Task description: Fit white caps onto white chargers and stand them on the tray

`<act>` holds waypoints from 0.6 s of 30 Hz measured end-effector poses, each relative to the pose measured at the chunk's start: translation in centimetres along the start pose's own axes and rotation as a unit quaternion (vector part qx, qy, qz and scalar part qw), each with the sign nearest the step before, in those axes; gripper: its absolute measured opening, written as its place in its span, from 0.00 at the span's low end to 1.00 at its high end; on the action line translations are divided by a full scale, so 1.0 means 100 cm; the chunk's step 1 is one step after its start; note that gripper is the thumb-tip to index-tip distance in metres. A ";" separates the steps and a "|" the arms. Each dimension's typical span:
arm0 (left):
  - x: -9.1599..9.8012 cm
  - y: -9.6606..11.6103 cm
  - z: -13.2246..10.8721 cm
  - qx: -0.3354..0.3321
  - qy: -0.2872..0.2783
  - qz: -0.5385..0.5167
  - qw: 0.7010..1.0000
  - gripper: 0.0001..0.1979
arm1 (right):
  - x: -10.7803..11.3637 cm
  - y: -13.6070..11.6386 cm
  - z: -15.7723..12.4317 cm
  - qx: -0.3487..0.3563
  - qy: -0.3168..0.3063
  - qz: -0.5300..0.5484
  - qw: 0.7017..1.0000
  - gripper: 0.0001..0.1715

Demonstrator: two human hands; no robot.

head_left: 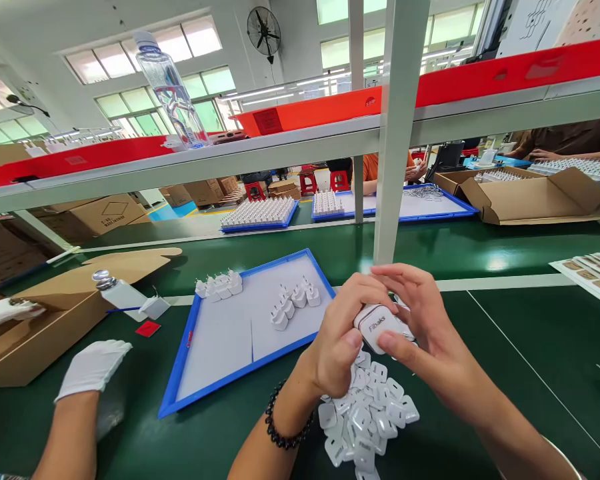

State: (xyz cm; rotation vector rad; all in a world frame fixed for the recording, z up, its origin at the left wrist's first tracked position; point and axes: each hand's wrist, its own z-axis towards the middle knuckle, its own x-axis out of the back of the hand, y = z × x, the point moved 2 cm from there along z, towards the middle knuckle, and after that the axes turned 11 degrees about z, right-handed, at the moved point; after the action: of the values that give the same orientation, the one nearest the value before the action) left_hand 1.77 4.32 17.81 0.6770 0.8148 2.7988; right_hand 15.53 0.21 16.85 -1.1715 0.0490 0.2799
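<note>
While your left hand (333,340) grips one side of the white Fibaks piece (371,327), its fingers wrapped close, your right hand (425,323) holds the other side, thumb on the lettered face. You have it just above a loose pile of white pieces (363,417) on the green table (530,313). Ahead to your left, white plug parts (299,298) sit in rows on a blue-rimmed tray (215,347); left of that is a co-worker's gloved hand (94,367). Farther off, a clear bottle (173,93) stands on the shelf (290,150).
</note>
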 end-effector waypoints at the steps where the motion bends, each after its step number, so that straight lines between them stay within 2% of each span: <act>1: -0.001 0.003 0.000 -0.012 -0.003 0.012 1.000 0.18 | -0.002 0.002 -0.001 0.004 -0.010 0.026 1.000 0.31; 6: -0.005 0.014 -0.001 -0.047 -0.020 0.091 0.995 0.22 | -0.009 0.007 -0.008 0.008 -0.056 0.121 0.991 0.25; 12: -0.010 0.022 -0.004 -0.088 -0.013 0.122 0.989 0.24 | -0.012 0.004 -0.018 0.079 -0.022 0.105 0.991 0.24; 18: -0.014 0.026 -0.009 -0.110 -0.012 0.164 0.980 0.25 | -0.016 -0.001 -0.021 0.106 -0.013 0.100 0.989 0.23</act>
State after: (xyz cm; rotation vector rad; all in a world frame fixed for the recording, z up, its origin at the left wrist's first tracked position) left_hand 2.53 1.34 17.98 0.8721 0.4103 3.0987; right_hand 14.22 -2.06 16.44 -0.9525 0.1697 0.4565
